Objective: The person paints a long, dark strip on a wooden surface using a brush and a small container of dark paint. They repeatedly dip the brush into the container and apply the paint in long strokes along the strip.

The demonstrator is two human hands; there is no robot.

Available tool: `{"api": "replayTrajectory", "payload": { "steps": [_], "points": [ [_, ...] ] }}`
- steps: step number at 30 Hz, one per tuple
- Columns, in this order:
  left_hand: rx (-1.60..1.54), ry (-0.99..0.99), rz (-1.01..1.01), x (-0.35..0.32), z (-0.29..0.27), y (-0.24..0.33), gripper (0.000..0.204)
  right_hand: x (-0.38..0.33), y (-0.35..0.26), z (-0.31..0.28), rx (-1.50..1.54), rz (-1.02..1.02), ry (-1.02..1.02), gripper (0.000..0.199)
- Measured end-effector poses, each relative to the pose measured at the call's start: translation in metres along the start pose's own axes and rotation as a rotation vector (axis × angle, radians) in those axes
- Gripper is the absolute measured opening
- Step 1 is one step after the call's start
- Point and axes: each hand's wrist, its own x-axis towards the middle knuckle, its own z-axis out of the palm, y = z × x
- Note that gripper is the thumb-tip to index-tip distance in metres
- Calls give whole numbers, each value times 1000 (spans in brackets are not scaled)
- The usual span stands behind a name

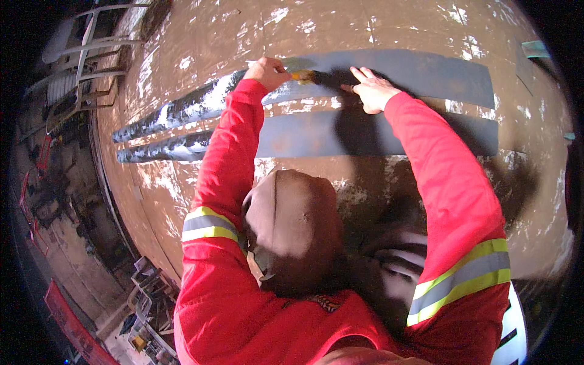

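Observation:
Two long grey strips lie side by side across a brown, white-smeared surface. The far strip (426, 73) is matt on its right and glossy, wet-looking and dark on its left; the near strip (304, 134) looks much the same. My left hand (267, 73) is closed over the far strip, on what looks like a small brush (303, 76) with yellowish-brown bristles touching that strip. A white tip pokes out on the hand's other side. My right hand (372, 91) rests on the far strip, fingers apart, holding nothing. Its shadow falls across both strips.
My bent knee in brown trousers (295, 222) is close to the near strip. A pale metal frame (88, 58) stands at the upper left. Cluttered frames (146, 298) and a red mesh panel (76, 322) are at the lower left. A teal piece (535, 50) lies far right.

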Motion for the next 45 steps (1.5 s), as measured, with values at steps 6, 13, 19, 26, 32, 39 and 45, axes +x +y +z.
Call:
{"api": "replayTrajectory", "payload": {
  "steps": [6, 13, 19, 26, 32, 39, 45],
  "points": [
    [623, -152, -165, -6, -10, -47, 42, -5, -8, -8, 60, -26, 8, 74],
    [628, 72, -152, 1, -17, 16, 22, -3, -5, -4, 64, 4, 3, 66],
    [440, -102, 35, -3, -29, 19, 22, -5, -8, -5, 72, -1, 0, 67],
    [681, -54, 53, 18, -16, 40, 19, 0, -6, -2, 19, 13, -29, 71],
    [154, -148, 160, 11, -19, 25, 25, -10, -8, -11, 80, 0, -13, 73],
    [676, -233, -184, -13, -14, -63, 72, -11, -13, -11, 58, -6, 6, 77],
    [681, -182, -168, -24, -16, -56, 67, -9, -10, -9, 67, -13, 20, 77]
  ]
}}
